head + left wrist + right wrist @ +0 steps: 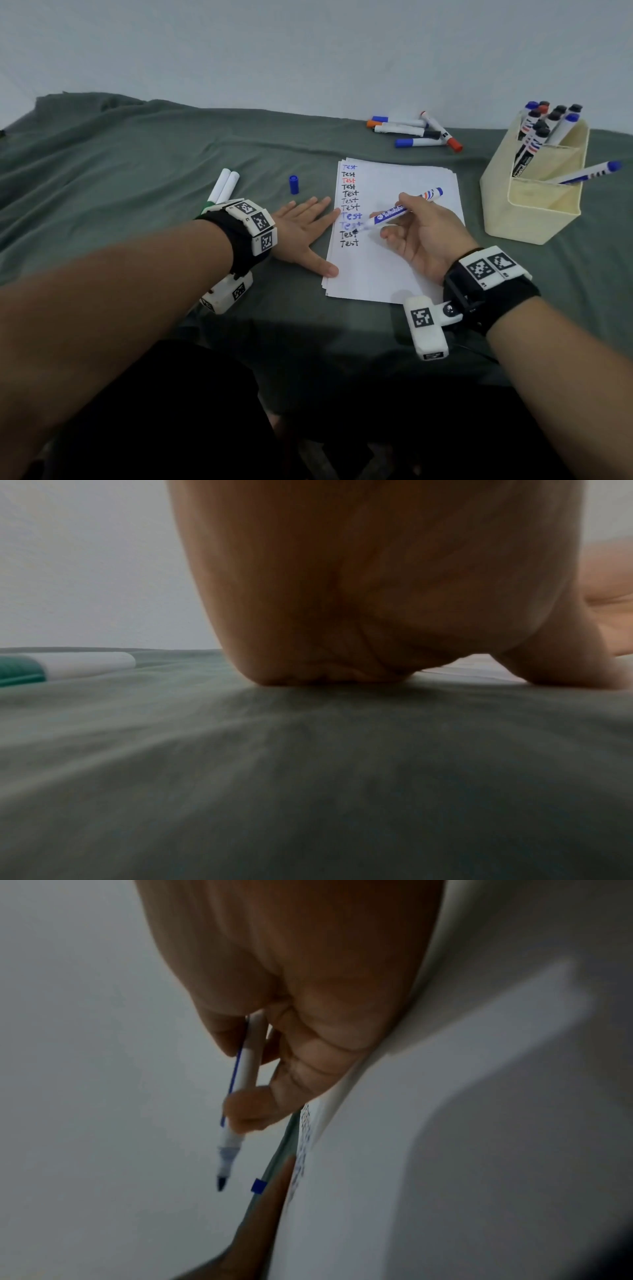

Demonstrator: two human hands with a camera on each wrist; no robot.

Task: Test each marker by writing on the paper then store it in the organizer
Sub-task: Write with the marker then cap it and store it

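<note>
A blue marker is about to be tried on the paper.

The right hand (423,236) pinches the uncapped white marker with blue writing (397,212), tip just over the white paper sheet (404,263), beside the "Test" words. The left hand (301,229) lies flat, fingers spread, holding the paper's edge. Its small blue cap (294,184) lies nearby on the green cloth (137,164). Next likely steps: write, recap, then drop it into the cream plastic organizer (534,205).
</note>
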